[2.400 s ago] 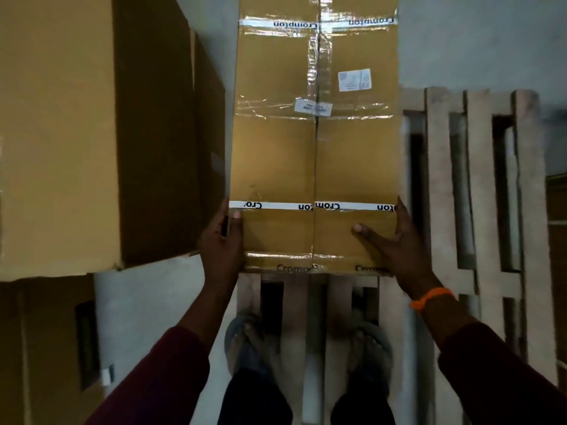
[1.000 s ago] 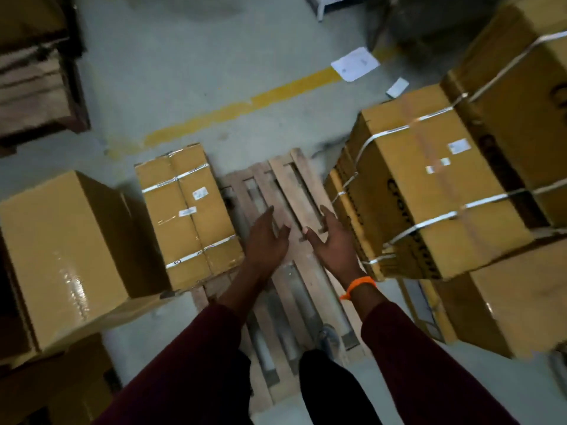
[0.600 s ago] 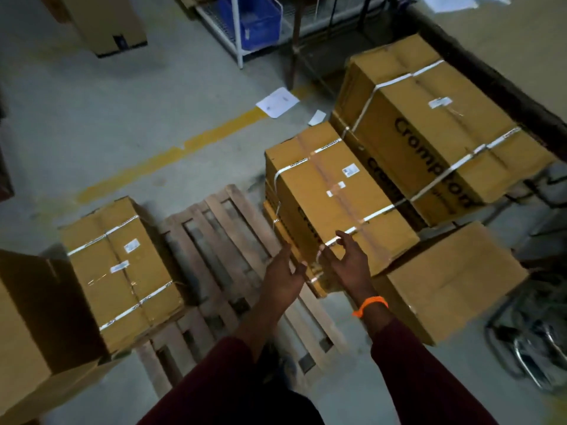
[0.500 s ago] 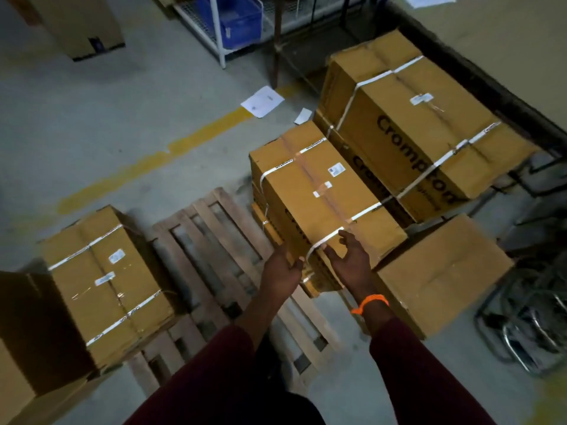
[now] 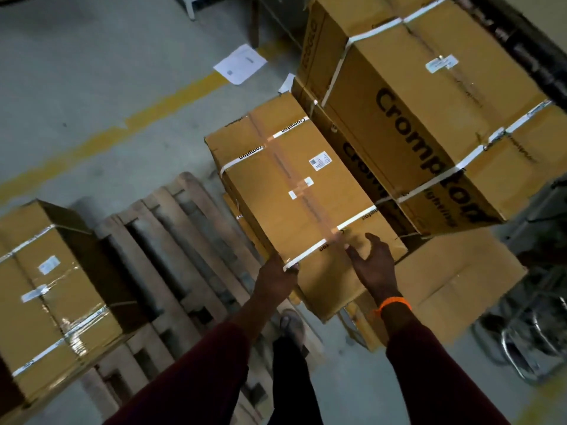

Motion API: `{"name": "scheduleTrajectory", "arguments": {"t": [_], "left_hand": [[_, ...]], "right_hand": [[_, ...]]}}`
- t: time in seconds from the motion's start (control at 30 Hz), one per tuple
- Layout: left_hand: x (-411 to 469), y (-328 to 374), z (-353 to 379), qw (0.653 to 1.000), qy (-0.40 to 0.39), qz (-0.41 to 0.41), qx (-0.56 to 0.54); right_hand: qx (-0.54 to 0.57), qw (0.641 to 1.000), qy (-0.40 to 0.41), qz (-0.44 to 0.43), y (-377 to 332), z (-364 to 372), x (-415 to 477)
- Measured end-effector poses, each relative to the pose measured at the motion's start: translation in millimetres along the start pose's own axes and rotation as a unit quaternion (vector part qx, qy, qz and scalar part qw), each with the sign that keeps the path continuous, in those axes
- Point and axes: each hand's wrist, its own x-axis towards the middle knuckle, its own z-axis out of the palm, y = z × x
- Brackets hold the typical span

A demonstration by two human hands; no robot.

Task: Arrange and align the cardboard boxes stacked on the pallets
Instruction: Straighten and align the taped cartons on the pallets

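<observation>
Gripping near-left edge of strapped cardboard box (image 5: 294,191), left hand (image 5: 274,279) has fingers hooked on white strap (image 5: 306,253) at box corner. Right hand (image 5: 376,266) lies open on box top near its near end, fingers spread, not clenched. Box sits atop stack right of wooden pallet (image 5: 184,240). Second box (image 5: 52,299) rests on pallet's left side. Larger Crompton box (image 5: 429,111) stands far right, just beside held box.
</observation>
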Motion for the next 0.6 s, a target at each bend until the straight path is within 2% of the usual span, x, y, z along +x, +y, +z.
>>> {"name": "scheduleTrajectory", "arguments": {"t": [0.17,0.3,0.4,0.5,0.6], "left_hand": [[40.1,-12.9,46.5,0.996,-0.009,-0.069,-0.060],[67.1,-24.6,77.4,0.987,0.025,-0.081,-0.139],[72.1,-31.4,90.3,0.976,0.070,-0.062,-0.197],[63.8,-39.6,90.8,0.959,0.127,-0.043,-0.251],[52.2,-43.3,70.8,0.936,0.215,-0.006,-0.278]], "right_hand": [[-0.055,0.998,0.013,-0.028,25.0,-1.9,75.3],[-0.098,0.995,-0.004,-0.019,42.5,0.3,118.2],[-0.115,0.993,0.005,-0.015,48.8,1.9,134.8],[-0.092,0.995,-0.029,-0.021,38.8,-2.3,142.1],[-0.063,0.995,-0.040,-0.065,20.3,-2.9,134.6]]}}
